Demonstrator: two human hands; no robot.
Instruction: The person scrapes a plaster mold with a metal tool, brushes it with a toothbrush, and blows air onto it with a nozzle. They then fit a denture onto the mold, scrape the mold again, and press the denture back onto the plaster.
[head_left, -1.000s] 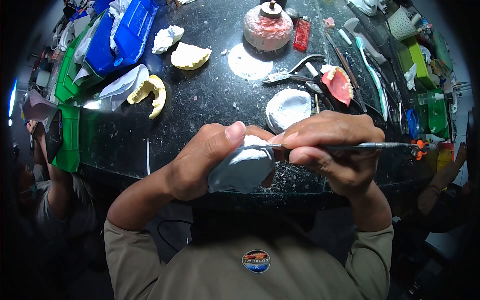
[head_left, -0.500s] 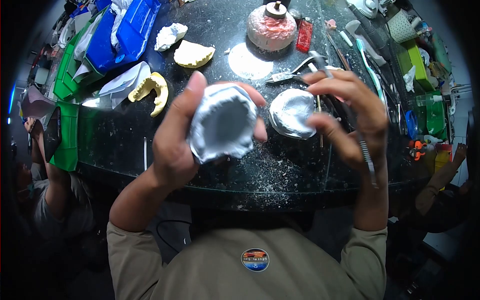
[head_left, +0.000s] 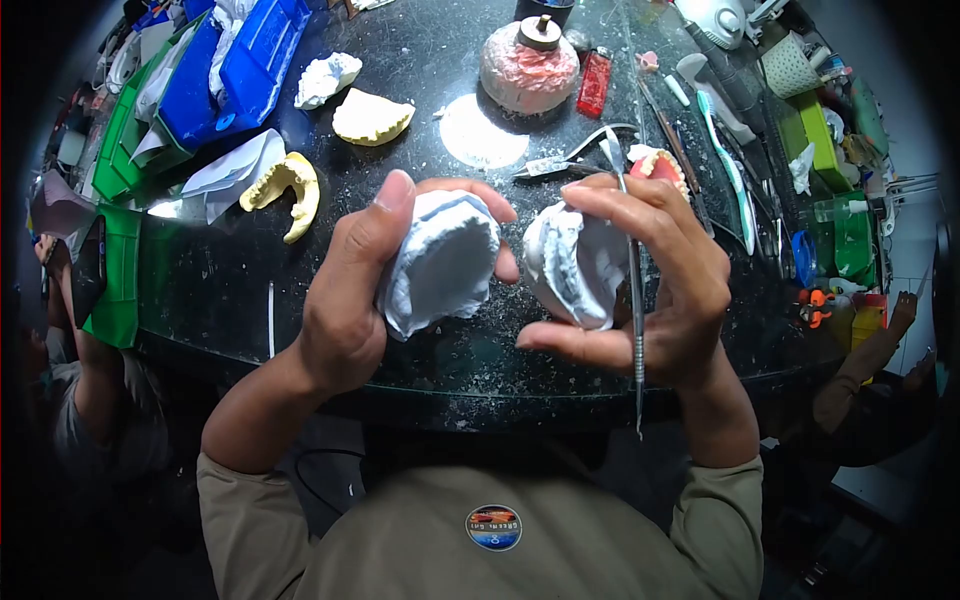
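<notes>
My left hand (head_left: 355, 270) is wrapped round a white plaster mold (head_left: 447, 262), its hollow side facing me. A second, rounder plaster piece (head_left: 575, 262) is held between the thumb and fingers of my right hand (head_left: 665, 270), tilted so that its ridged edge shows. A thin metal dental tool (head_left: 636, 300) also sits in my right hand, lying across the fingers and pointing down toward me. The two plaster pieces are close together but apart, above the dark bench.
Beyond my hands are a spirit lamp (head_left: 528, 75), a red lighter (head_left: 594, 85), yellow tooth models (head_left: 373, 117) and a pink denture (head_left: 660, 168). Blue bins (head_left: 262, 70) stand left, a toothbrush (head_left: 728, 165) and tools right. People's arms show at both sides.
My right hand has taken hold of the round plaster piece, lifted it off the bench and tilted it. The denture behind is now visible. My left hand has turned its mold slightly.
</notes>
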